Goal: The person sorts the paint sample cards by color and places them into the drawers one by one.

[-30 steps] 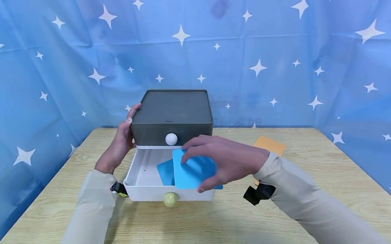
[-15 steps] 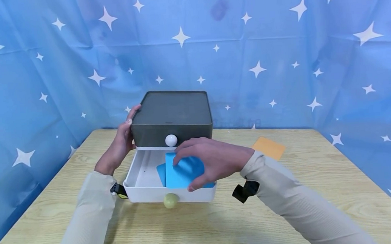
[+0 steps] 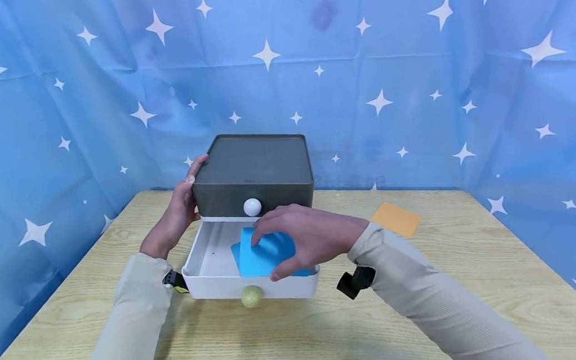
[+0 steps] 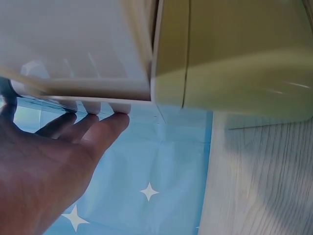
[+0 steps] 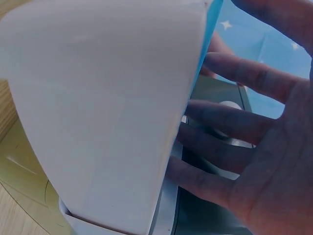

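My left hand holds the left side of a dark grey drawer box, fingers laid along its wall in the left wrist view. Below the grey tier a white drawer is pulled out, with a pale green knob in front. Over its right half, my right hand pinches a blue square sheet between thumb and fingers. Another blue sheet shows from beneath it, on the drawer floor. In the right wrist view, only a blue edge peeks past a large white surface.
An orange square sheet lies on the wooden table, right of the box and partly behind the right forearm. The upper tier has a white knob. A blue curtain with white stars hangs behind the table.
My right hand has moved left and slightly down with the blue sheet, which now covers more of the lower one and lies farther over the drawer. The left hand stays put.
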Demonstrator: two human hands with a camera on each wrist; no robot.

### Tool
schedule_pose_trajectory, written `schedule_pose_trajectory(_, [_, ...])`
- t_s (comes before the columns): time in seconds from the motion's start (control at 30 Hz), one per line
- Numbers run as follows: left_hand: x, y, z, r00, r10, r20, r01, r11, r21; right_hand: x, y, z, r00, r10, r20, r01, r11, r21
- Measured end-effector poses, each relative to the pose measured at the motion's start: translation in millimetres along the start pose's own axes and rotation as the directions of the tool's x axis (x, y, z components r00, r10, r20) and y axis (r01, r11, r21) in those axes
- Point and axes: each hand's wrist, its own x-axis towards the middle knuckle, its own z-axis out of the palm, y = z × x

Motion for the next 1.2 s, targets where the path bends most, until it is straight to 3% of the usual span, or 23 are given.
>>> schedule_pose_trajectory(0.47, [0.0, 1.7, 0.3, 1.0, 0.004, 0.001, -0.004, 1.0, 0.003, -0.1, -0.3, 2.1, 1.0, -0.02, 0.006, 0.02, 1.0, -0.001])
schedule_pose_trajectory(0.93, [-0.5, 1.7, -0.7, 1.0, 0.002, -0.004, -0.002, 1.0, 0.006, -2.1, 2.5, 4.4, 0.989, -0.136, -0.053, 0.135, 0.991, -0.014])
schedule_pose_trajectory(1.2, [-1.0, 0.6, -0.1, 1.0, 0.005, -0.006, -0.005, 1.0, 0.011, -7.2, -9.1, 2.9, 0.978, -0.201, -0.062, 0.202, 0.979, 0.013])
